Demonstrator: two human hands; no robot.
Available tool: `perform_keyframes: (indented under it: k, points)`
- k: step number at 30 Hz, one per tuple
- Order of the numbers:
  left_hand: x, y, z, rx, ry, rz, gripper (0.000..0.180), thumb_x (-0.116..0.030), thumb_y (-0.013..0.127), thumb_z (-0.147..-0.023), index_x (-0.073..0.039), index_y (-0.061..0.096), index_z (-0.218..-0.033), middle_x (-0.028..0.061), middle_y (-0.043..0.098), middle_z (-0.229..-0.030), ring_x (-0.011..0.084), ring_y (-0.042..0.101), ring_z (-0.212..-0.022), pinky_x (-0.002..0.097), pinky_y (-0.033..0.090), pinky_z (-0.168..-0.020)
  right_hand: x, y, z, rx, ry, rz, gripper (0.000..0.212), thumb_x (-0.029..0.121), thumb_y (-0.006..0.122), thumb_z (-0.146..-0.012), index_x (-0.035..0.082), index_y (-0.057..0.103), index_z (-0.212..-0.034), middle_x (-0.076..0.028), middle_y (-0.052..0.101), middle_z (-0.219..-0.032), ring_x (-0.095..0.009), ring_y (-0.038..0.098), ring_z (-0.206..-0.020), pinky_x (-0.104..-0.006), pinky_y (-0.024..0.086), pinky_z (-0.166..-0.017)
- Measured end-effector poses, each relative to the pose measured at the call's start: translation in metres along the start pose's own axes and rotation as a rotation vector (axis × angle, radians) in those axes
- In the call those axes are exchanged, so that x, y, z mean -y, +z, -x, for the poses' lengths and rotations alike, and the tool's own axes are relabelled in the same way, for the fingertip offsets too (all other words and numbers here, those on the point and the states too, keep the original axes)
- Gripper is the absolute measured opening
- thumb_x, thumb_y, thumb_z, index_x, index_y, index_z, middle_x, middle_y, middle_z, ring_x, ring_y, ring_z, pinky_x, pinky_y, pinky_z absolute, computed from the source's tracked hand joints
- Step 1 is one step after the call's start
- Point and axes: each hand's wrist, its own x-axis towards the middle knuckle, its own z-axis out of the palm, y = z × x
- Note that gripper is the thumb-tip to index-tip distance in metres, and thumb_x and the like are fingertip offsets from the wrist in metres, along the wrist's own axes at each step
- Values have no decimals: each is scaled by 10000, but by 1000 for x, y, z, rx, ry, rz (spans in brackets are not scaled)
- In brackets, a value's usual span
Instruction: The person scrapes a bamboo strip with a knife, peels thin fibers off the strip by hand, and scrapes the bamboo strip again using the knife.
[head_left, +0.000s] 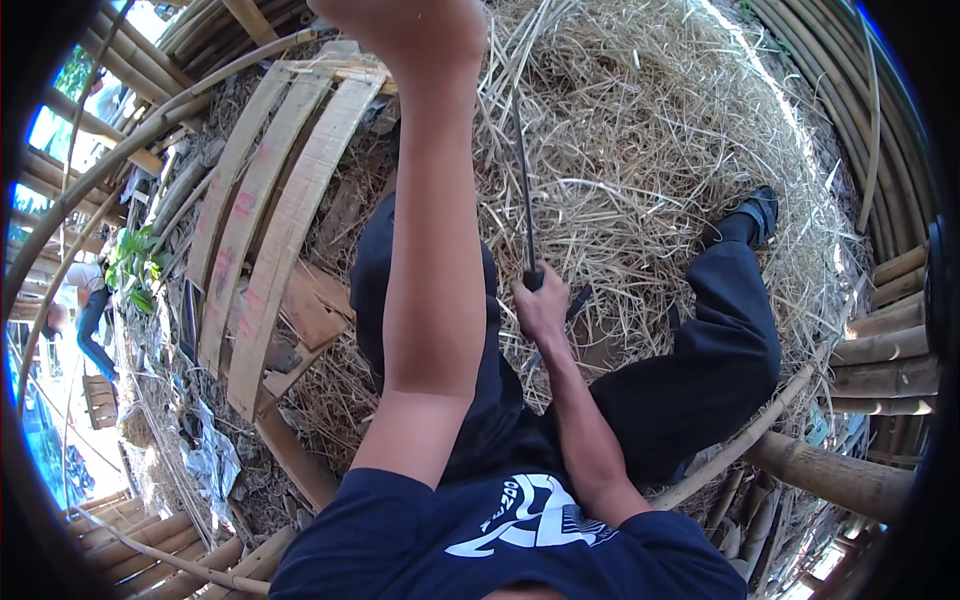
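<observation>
My right hand [543, 308] is closed around the dark handle of a long-bladed knife [526, 190]. Its thin, dark blade points away from me over the straw, seen nearly edge-on. My left arm is raised close to the camera and runs up across the view. Only the lower part of my left hand [425, 30] shows at the top edge; its fingers are out of the picture. Loose dry straw [640, 150] covers the ground in front of me and around the blade. I sit with my legs bent, the right one spread out to the side.
A slatted wooden pallet [270, 190] lies at the left, with a broken piece of board [315, 305] beside it. Bamboo poles [885, 360] form walls on both sides. Crumpled plastic [212, 460] lies at lower left. Another person [92, 305] is at the far left, beyond the bamboo.
</observation>
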Motion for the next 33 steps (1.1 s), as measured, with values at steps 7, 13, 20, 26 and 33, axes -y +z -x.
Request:
perform_keyframes:
  k: [7, 13, 20, 26, 33]
  points:
    - [-11, 5, -1, 27, -14, 91, 315, -276, 587, -950, -107, 508, -696, -85, 347, -493, 4, 311, -388, 198, 203, -351, -31, 16, 1, -20, 26, 70, 175, 166, 605, -737, -2, 570, -768, -193, 580, -632, -302, 607, -596, -417, 466, -609]
    - [-7, 0, 9, -42, -81, 35, 268, -264, 581, -953, -78, 544, -763, -65, 378, -544, 18, 311, -405, 205, 212, -359, -96, 16, 0, 350, 794, -202, 174, 155, 549, -749, -8, 602, -719, -145, 610, -652, -227, 599, -541, -375, 479, -535]
    - [-35, 3, 7, -76, -333, 321, 249, -251, 585, -948, -69, 537, -787, -50, 383, -544, 30, 334, -406, 213, 227, -350, -43, 9, -7, 300, 659, -447, 138, 122, 573, -737, -2, 537, -688, -67, 503, -548, -160, 506, -466, -324, 421, -466]
    - [-20, -10, -2, 59, 124, -20, 293, -260, 556, -964, -67, 530, -745, -42, 356, -507, 44, 294, -350, 220, 213, -333, 22, -17, -15, -148, -34, -240, 133, 92, 609, -730, -21, 538, -739, -61, 488, -545, -115, 456, -493, -301, 376, -488]
    - [-74, -5, -10, -6, 156, -205, 344, -318, 506, -957, -50, 442, -751, 12, 358, -554, 67, 302, -397, 230, 223, -385, -27, 3, 1, -186, 115, -58, 217, 171, 621, -729, -30, 646, -807, -140, 625, -628, -211, 615, -561, -352, 477, -568]
